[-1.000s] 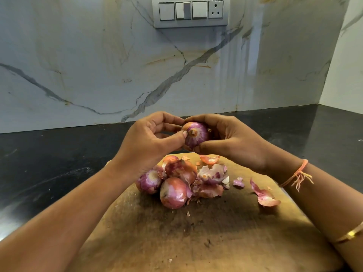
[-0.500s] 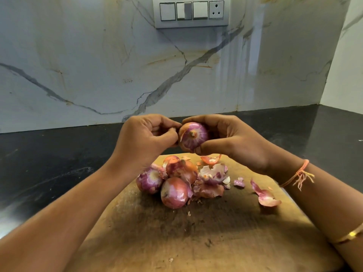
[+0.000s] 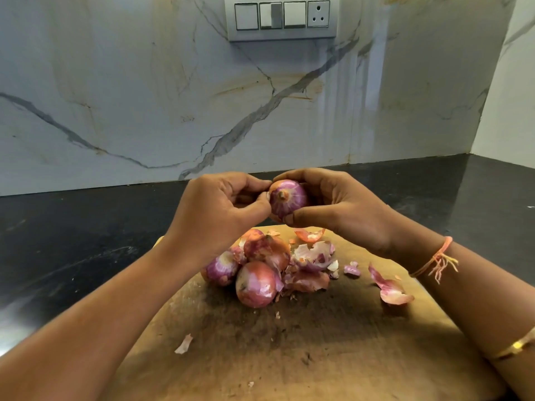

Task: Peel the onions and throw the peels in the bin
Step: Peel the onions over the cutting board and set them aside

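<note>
Right hand (image 3: 338,209) grips one onion (image 3: 288,198) above the cutting board (image 3: 289,357); left hand (image 3: 220,209) pinches its skin. Three onions (image 3: 256,285) lie apparently unpeeled beside loose peels (image 3: 314,256). Bin unseen; disposal outstanding.

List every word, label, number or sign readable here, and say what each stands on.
None: no word, number or brand can be read anywhere.
The switch plate has blank rockers and an unmarked socket.
The held onion, the board and the bangle carry no writing.
</note>
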The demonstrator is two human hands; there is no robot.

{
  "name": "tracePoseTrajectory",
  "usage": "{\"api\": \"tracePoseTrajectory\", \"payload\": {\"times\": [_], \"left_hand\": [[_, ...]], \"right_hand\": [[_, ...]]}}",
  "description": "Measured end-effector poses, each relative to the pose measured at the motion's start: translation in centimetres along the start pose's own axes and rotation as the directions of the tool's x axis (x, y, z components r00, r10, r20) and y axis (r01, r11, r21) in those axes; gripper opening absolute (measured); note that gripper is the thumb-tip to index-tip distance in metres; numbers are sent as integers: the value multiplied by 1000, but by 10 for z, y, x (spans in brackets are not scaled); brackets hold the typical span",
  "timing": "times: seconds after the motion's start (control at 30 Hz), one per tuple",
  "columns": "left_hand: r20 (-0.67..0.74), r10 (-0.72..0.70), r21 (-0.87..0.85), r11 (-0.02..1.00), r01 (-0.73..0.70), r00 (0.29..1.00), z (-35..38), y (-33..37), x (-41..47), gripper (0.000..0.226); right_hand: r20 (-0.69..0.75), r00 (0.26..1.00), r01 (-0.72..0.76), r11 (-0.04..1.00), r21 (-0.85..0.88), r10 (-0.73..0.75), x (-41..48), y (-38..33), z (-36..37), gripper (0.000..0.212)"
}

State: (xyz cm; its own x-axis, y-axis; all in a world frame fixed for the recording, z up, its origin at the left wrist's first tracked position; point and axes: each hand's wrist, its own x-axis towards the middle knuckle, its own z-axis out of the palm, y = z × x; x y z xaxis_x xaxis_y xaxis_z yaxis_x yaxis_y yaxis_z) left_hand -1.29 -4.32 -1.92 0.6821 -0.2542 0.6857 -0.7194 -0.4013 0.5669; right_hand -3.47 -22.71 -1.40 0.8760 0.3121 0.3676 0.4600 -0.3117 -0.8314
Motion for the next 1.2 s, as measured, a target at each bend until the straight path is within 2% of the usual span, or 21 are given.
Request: {"api": "tracePoseTrajectory", "payload": {"times": [0.37,0.6,0.7,0.83,0.9,1.2], "left_hand": [[-5,-30,31,999,30,1000,1,-1,1,22],[-80,-50,34,998,53,996,3,-5,1,18],[-78,-68,-3,998,68,995,3,-5,1,17],[-46,-105,-138,986,98,993,5,-3,-1,16],[-36,-115,-176,978,107,993,6,-1,-1,17],[-31,-112,-173,979,105,993,4,4,-1,18]], "right_hand": [[7,1000,-21,999,-25,21,0,1,1,42],[16,1000,9,998,69,-10,0,0,4,39],[11,1000,8,994,108,-10,0,1,3,39],[2,1000,-18,984,177,18,1,1,0,38],[-3,999,-33,988,153,34,1,2,0,39],[58,996,-71,984,165,62,2,7,1,36]]}}
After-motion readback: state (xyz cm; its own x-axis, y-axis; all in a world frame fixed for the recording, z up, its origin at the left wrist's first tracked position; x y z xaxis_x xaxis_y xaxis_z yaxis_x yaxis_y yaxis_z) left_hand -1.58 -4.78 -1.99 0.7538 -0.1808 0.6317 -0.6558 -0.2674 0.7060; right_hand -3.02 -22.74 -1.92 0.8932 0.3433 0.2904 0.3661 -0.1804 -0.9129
